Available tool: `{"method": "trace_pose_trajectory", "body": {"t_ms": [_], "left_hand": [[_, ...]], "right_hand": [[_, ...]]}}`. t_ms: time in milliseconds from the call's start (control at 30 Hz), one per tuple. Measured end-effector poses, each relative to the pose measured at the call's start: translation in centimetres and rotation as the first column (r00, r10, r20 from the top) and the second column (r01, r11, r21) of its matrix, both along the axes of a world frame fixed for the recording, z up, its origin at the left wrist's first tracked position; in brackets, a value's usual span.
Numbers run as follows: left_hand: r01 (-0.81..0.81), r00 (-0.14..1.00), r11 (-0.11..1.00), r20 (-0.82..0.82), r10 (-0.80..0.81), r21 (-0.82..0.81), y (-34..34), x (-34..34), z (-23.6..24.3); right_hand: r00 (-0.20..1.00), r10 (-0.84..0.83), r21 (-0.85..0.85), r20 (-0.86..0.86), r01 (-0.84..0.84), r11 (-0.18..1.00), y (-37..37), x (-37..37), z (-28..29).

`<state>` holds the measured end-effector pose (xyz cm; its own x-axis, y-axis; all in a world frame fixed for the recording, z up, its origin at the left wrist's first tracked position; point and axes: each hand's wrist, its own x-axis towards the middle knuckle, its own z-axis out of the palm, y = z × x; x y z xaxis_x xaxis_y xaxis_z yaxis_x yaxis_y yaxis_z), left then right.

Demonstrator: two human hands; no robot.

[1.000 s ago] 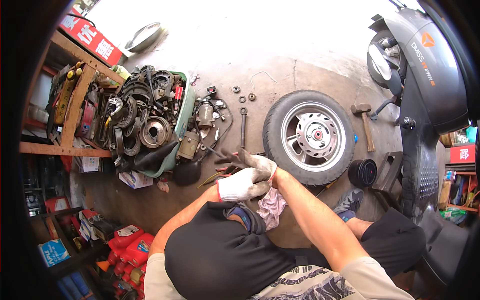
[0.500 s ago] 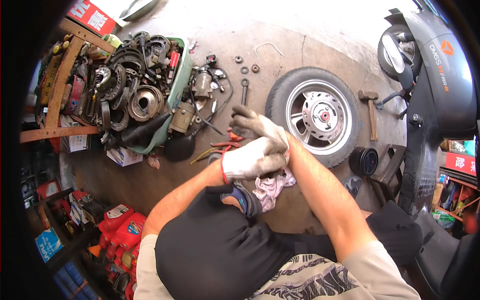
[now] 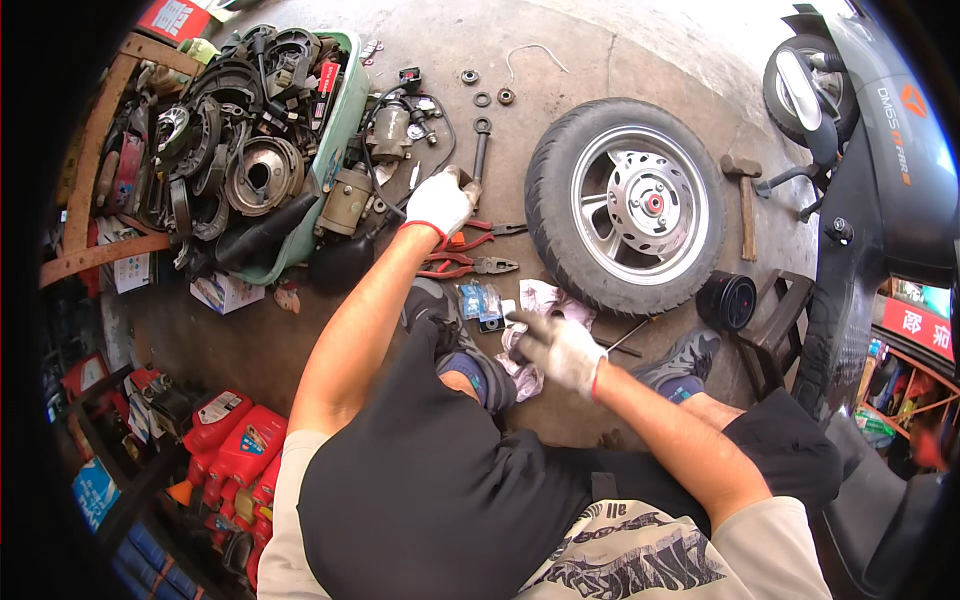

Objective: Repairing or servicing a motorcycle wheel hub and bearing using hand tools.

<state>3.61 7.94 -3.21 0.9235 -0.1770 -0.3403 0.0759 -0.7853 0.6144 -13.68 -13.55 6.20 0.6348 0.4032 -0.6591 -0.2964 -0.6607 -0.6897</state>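
Note:
White work gloves with dark, soiled fingers cover both my hands. My left hand [image 3: 443, 203] reaches forward, its fingers curled at the lower end of a ring-ended metal bar [image 3: 482, 150] lying on the floor. Part of that grip is hidden by the glove. My right hand [image 3: 565, 355] hovers over a crumpled pinkish cloth [image 3: 558, 302], fingers stretched out to the left and slightly blurred, holding nothing. Red-handled pliers [image 3: 492, 265] and a second red-handled tool [image 3: 490, 230] lie between my hands. A blue-and-clear plastic packet [image 3: 478, 300] rests beside my shoe.
A wheel with tyre [image 3: 540, 205] lies ahead to the right, near a hammer [image 3: 747, 215] and a dark scooter [image 3: 905, 200]. Left stands a green bin [image 3: 345, 110] of used parts. Small metal rings [image 3: 482, 99] and a motor-like part [image 3: 390, 130] sit farther ahead.
My hands were together, one glove over the other; now they are apart. The left has gone forward to the bar, the right back over the cloth. The view has shifted slightly.

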Motion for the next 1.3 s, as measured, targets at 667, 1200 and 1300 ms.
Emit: {"method": "trace_pose_trajectory", "body": {"t_ms": [667, 1200, 1300], "left_hand": [[-0.087, 0.996, 0.996, -0.017, 0.087, -0.003, -0.6, 1.1, -1.6], [0.440, 0.799, 0.862, -0.330, -0.503, -0.251, -3.1, -12.2, 5.3], [0.511, 0.807, 0.832, -0.212, -0.551, -0.215, -3.4, -12.8, 4.2]], "right_hand": [[0.979, -0.011, -0.413, 0.202, 0.095, 0.906, -5.7, -7.8, -4.8], [0.990, -0.108, -0.422, -0.090, 0.060, 0.904, -0.4, -10.3, -7.0], [0.984, -0.171, -0.350, 0.054, 0.179, 0.920, -0.9, -11.6, -10.6]]}}
